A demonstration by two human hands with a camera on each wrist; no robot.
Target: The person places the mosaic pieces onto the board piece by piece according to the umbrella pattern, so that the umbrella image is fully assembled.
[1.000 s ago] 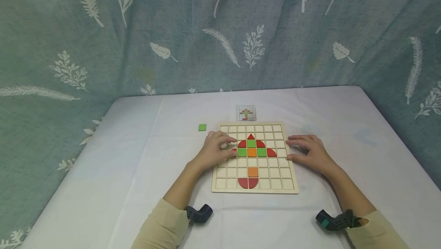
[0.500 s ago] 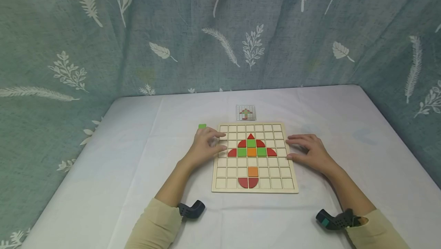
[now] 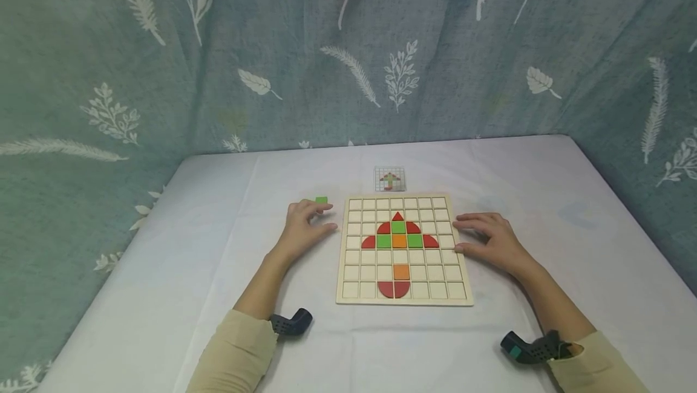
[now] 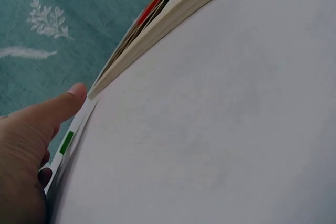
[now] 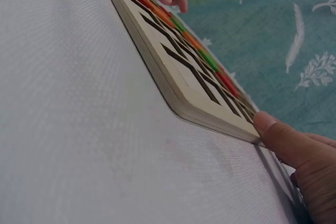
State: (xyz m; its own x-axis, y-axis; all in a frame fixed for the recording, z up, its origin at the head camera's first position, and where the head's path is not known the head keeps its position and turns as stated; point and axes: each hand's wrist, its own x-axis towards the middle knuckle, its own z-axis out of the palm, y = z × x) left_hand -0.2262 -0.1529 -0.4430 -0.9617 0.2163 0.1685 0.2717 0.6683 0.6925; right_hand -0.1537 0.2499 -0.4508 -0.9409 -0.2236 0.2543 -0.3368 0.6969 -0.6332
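Observation:
A wooden grid board (image 3: 434, 291) lies flat on the table, with red, green and orange tiles set in its cells. The loose green square tile (image 3: 322, 199) lies on the cloth beyond the board's left edge. My left hand (image 3: 303, 228) is just in front of that tile, thumb and fingers apart and nothing between them; its fingers cover the tile's near part. At the board's right edge rests my right hand (image 3: 492, 243), its thumb and fingertips touching the side. The right wrist view shows the right thumb (image 5: 273, 129) against the board's rim (image 5: 184, 103).
Behind the board lies a small clear-looking card (image 3: 389, 179) with a coloured pattern on a grid. White cloth (image 3: 163, 296) covers the table. A blue-green leaf-patterned curtain (image 3: 305, 48) hangs behind and at the sides.
My left hand has moved left off the board toward the loose green tile, uncovering the red piece at the pattern's left end. My right hand has stayed in place.

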